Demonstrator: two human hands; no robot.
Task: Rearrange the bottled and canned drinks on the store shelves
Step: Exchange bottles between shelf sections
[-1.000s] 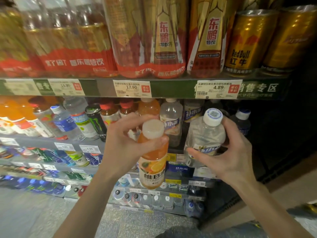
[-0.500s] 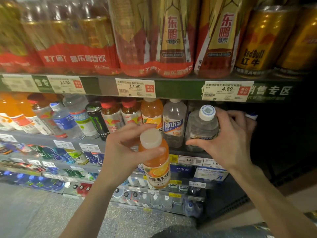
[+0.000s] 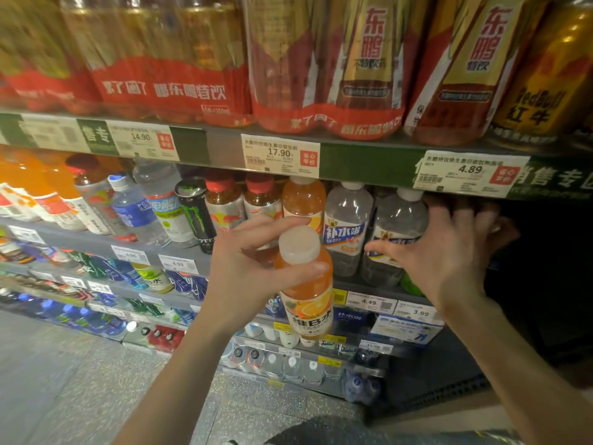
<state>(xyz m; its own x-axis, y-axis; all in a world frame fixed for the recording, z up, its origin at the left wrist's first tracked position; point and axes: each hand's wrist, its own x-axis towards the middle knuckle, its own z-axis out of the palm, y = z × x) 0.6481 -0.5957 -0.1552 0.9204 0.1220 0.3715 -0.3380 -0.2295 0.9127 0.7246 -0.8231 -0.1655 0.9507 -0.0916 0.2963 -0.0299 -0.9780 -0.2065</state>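
My left hand (image 3: pixel 250 268) grips an orange drink bottle (image 3: pixel 308 300) with a white cap, held in the air in front of the second shelf (image 3: pixel 369 285). My right hand (image 3: pixel 449 252) holds a clear water bottle (image 3: pixel 398 226) that stands upright on that shelf, thumb across its label and fingers round its right side. Left of it stand another clear bottle (image 3: pixel 346 226) with a blue label and an orange bottle (image 3: pixel 303 200).
The top shelf (image 3: pixel 211 146) carries wrapped packs of yellow drink (image 3: pixel 167 59) and gold cans (image 3: pixel 545 78). A black can (image 3: pixel 195 213) and red-capped bottles (image 3: pixel 224 203) stand further left. Lower shelves hold many small bottles. The space right of my right hand is dark.
My right hand carried the clear bottle up and back onto the second shelf beside the other clear bottle. The left hand kept the orange bottle and rose slightly.
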